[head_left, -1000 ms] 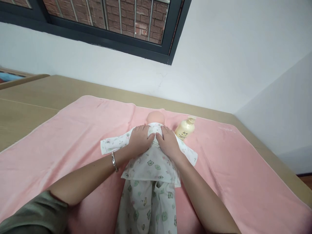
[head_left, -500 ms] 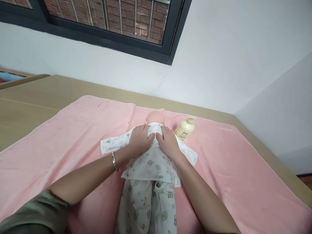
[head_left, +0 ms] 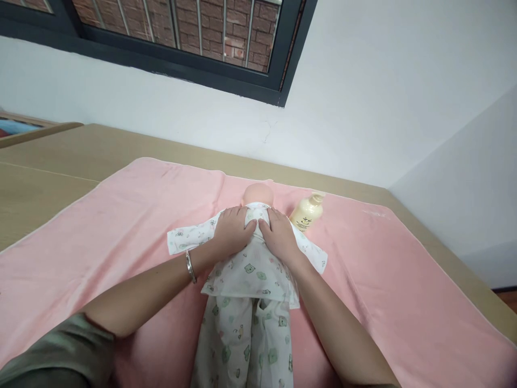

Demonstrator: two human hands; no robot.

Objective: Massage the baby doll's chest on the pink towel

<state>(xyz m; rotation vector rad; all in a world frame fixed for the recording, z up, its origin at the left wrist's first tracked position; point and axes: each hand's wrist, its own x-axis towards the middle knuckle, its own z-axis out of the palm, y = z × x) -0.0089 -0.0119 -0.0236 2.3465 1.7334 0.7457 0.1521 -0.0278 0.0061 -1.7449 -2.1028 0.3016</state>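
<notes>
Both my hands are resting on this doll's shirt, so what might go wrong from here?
The right hand is close to the pump bottle, so a sideways swing might knock it. The left hand lies on the shirt, and the bracelet behind it could snag the nearby sleeve. The pink blanket has creases, so it may shift under pressure.

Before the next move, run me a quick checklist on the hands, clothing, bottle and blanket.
1. Left hand on the shirt: ok, laid flat.
2. Right hand on the shirt: ok, laid flat.
3. Sleeves spread outward: ok, one each side.
4. Pump bottle clear of the sleeve: cannot tell, its base is hidden.
5. Blanket smooth: not ok, creased.
6. Doll's head facing: cannot tell.
</notes>
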